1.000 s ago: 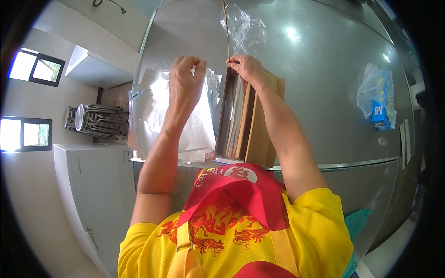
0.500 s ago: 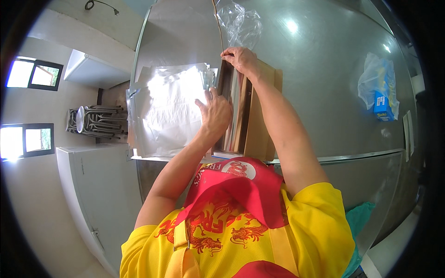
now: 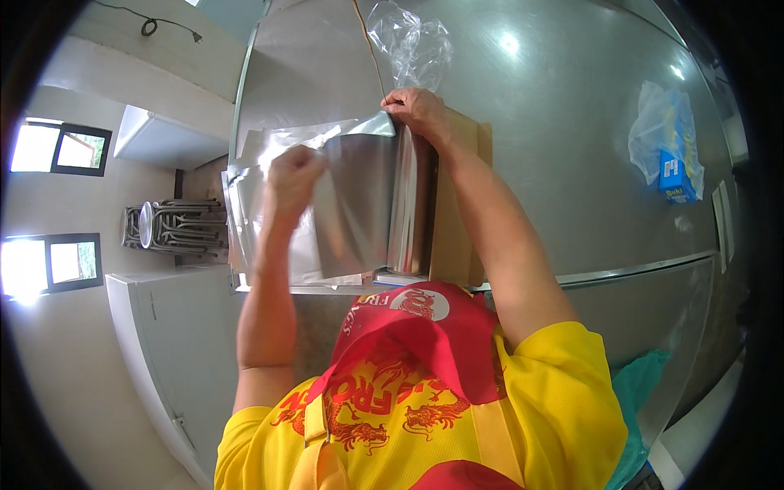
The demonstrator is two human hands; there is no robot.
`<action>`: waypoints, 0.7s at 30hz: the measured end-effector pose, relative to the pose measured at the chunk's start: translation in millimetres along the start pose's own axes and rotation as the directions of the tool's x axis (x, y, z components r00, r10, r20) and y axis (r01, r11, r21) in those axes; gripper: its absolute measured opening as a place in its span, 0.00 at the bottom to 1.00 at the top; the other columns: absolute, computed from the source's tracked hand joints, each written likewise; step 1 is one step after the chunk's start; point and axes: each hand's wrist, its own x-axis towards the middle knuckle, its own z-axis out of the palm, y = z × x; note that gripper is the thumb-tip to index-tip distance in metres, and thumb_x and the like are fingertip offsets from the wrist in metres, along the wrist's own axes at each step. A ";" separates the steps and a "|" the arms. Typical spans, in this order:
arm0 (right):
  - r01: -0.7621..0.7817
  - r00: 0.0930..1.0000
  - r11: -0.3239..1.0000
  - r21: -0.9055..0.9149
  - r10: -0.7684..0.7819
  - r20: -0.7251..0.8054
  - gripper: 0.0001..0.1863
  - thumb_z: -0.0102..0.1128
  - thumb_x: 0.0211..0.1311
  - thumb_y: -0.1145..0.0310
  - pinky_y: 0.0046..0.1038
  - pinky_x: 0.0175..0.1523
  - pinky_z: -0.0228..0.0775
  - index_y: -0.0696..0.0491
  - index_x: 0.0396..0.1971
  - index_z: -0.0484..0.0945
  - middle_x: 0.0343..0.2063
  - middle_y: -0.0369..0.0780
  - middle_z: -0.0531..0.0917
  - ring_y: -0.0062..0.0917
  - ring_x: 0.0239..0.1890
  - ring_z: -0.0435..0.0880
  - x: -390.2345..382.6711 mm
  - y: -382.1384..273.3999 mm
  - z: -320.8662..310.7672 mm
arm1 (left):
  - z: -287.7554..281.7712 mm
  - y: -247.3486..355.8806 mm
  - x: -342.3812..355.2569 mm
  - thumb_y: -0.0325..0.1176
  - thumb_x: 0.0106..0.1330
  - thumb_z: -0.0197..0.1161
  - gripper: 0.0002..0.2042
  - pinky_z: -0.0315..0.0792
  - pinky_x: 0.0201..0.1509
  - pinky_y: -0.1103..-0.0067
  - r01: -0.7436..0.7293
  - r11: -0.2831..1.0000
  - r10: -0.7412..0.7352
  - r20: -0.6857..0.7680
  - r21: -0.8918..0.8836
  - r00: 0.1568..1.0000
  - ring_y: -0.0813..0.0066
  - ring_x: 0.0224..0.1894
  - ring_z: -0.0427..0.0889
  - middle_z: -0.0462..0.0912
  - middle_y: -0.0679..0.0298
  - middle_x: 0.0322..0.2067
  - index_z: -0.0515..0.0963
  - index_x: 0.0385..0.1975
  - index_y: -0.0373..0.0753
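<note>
My left hand [image 3: 296,175] pinches a silver foil sheet [image 3: 355,208], blurred by motion, that stretches leftward from a long open cardboard box [image 3: 459,208] over some paler sheets [image 3: 253,200]. At the far end of that box, my right hand [image 3: 412,110] has its fingers curled together beside the sheet's corner; what they grip is unclear. Shiny rolled or layered material [image 3: 408,229] lies inside the box. A thin brown cord or strip [image 3: 363,33] runs away from near my right hand, beside a crumpled clear plastic bag [image 3: 404,49].
The steel table [image 3: 555,98] carries a blue box [image 3: 678,180] under a pale plastic bag [image 3: 649,135] at right. Stacked metal stools [image 3: 175,224], a white cabinet [image 3: 155,359] and a corded plug [image 3: 149,24] are at left. A green cloth [image 3: 641,388] hangs at lower right.
My left hand has gone from the box leftward, drawing a foil sheet across the paler sheets. My right hand has moved slightly up and left and stays at the box's far end.
</note>
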 end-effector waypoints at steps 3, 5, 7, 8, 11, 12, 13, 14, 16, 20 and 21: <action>-0.050 0.999 0.999 -0.001 0.050 0.017 0.13 0.64 0.62 0.56 0.34 0.51 0.76 0.41 0.43 0.88 0.40 0.35 0.90 0.30 0.44 0.88 -0.3 -0.9 -0.7 | -54.9 26.3 1.0 0.37 0.66 0.69 0.10 0.61 0.32 0.82 0.000 0.991 -0.001 -0.009 -0.136 1.000 0.86 0.26 0.67 0.74 0.76 0.21 0.82 0.24 0.39; -0.057 0.998 0.998 -0.001 0.057 0.019 0.13 0.64 0.62 0.57 0.33 0.51 0.76 0.42 0.44 0.88 0.40 0.35 0.90 0.30 0.44 0.88 0.7 -2.4 0.3 | -81.1 35.6 0.9 0.36 0.66 0.69 0.10 0.60 0.35 0.84 0.047 0.975 -0.043 0.023 -0.216 0.999 0.87 0.28 0.67 0.76 0.75 0.23 0.82 0.26 0.38; -0.047 0.999 0.999 -0.009 0.047 0.015 0.13 0.64 0.62 0.58 0.33 0.52 0.76 0.42 0.44 0.88 0.41 0.36 0.90 0.29 0.45 0.88 0.1 0.1 -1.4 | -98.6 45.5 1.6 0.36 0.67 0.68 0.10 0.60 0.37 0.86 0.055 0.968 -0.048 0.036 -0.245 0.998 0.88 0.28 0.67 0.77 0.74 0.24 0.82 0.28 0.37; -0.048 0.999 0.999 -0.009 0.049 0.019 0.13 0.64 0.62 0.58 0.33 0.52 0.76 0.42 0.44 0.88 0.41 0.36 0.90 0.29 0.45 0.88 0.6 -0.4 -1.4 | -107.5 45.3 2.7 0.36 0.67 0.68 0.10 0.61 0.37 0.86 0.055 0.966 -0.048 0.034 -0.254 0.998 0.88 0.29 0.68 0.77 0.74 0.24 0.82 0.29 0.36; -0.046 0.999 0.999 -0.004 0.046 0.023 0.13 0.64 0.62 0.59 0.33 0.52 0.76 0.42 0.44 0.88 0.41 0.35 0.90 0.29 0.45 0.88 1.3 -1.5 -1.6 | -123.8 47.1 4.2 0.35 0.68 0.68 0.10 0.61 0.39 0.88 0.053 0.956 -0.049 0.020 -0.288 0.999 0.88 0.29 0.68 0.77 0.73 0.25 0.82 0.30 0.36; -0.040 0.999 0.999 0.001 0.040 0.021 0.13 0.64 0.62 0.59 0.32 0.52 0.76 0.42 0.44 0.88 0.41 0.35 0.90 0.28 0.45 0.88 0.4 -1.8 -1.7 | -126.6 50.3 2.3 0.35 0.68 0.68 0.10 0.61 0.38 0.88 0.052 0.951 -0.052 0.008 -0.304 0.999 0.88 0.29 0.68 0.77 0.73 0.25 0.82 0.30 0.36; -0.034 0.999 0.999 0.007 0.034 0.020 0.13 0.64 0.62 0.59 0.32 0.52 0.76 0.42 0.44 0.88 0.42 0.35 0.90 0.28 0.45 0.88 0.1 -2.0 -1.9 | -129.7 53.7 1.2 0.35 0.68 0.68 0.10 0.60 0.38 0.88 0.051 0.946 -0.056 -0.004 -0.319 0.998 0.88 0.29 0.68 0.76 0.74 0.24 0.82 0.30 0.36; -0.045 0.999 0.999 0.009 0.044 0.026 0.13 0.64 0.62 0.59 0.32 0.52 0.76 0.42 0.44 0.88 0.41 0.35 0.90 0.28 0.44 0.88 -0.3 -2.3 -2.0 | -135.3 56.0 0.8 0.35 0.68 0.67 0.09 0.61 0.38 0.88 0.045 0.944 -0.049 -0.005 -0.327 0.999 0.87 0.29 0.68 0.76 0.74 0.24 0.81 0.30 0.36; -0.066 0.997 0.998 0.012 0.065 0.039 0.13 0.64 0.62 0.58 0.31 0.51 0.76 0.42 0.44 0.88 0.41 0.35 0.90 0.28 0.44 0.88 -0.7 -2.9 -2.1 | -147.8 61.4 1.7 0.34 0.69 0.67 0.09 0.61 0.38 0.88 0.054 0.947 -0.058 -0.004 -0.316 0.998 0.88 0.28 0.69 0.77 0.73 0.24 0.82 0.30 0.36; -0.046 0.999 0.999 -0.002 0.046 0.015 0.12 0.64 0.62 0.58 0.31 0.51 0.76 0.42 0.43 0.88 0.41 0.34 0.90 0.27 0.43 0.88 0.5 4.1 2.8 | -164.6 62.7 3.1 0.35 0.71 0.65 0.10 0.65 0.36 0.87 0.087 0.914 -0.124 -0.068 -0.395 0.990 0.87 0.27 0.71 0.77 0.73 0.24 0.81 0.30 0.37; -0.051 0.999 0.999 0.003 0.051 0.012 0.12 0.64 0.62 0.58 0.31 0.51 0.76 0.42 0.43 0.88 0.41 0.34 0.90 0.27 0.43 0.88 0.3 6.4 3.4 | -164.1 61.9 3.4 0.36 0.71 0.65 0.10 0.66 0.36 0.86 0.102 0.878 -0.161 -0.087 -0.468 0.983 0.87 0.27 0.72 0.77 0.73 0.24 0.81 0.30 0.37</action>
